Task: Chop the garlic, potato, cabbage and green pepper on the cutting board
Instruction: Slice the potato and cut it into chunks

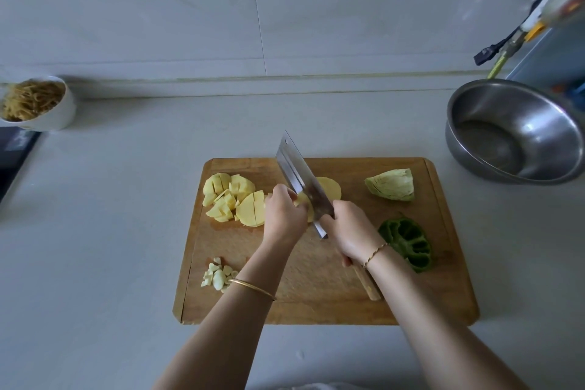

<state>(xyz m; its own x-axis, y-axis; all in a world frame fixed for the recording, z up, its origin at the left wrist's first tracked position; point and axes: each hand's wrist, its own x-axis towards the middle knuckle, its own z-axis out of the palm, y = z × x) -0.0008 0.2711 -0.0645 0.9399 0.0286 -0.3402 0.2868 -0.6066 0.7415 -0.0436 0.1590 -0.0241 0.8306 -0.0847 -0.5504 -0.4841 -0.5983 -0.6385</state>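
On the wooden cutting board (pixel 316 288), my left hand (pixel 283 215) holds down a peeled potato piece (pixel 330 188) with curled fingers. My right hand (pixel 351 233) grips the wooden handle of a cleaver (pixel 300 177), whose blade stands on the potato right beside my left fingers. Cut potato chunks (pixel 232 199) lie in a heap at the board's far left. Chopped garlic (pixel 218 275) sits at the near left. A cabbage wedge (pixel 392 184) lies at the far right, and an opened green pepper (pixel 408 242) lies below it.
A steel bowl (pixel 512 133) stands on the counter to the right of the board. A white bowl of shredded food (pixel 34 103) sits at the far left by the wall. A dark cooktop edge (pixel 15 155) shows at the left.
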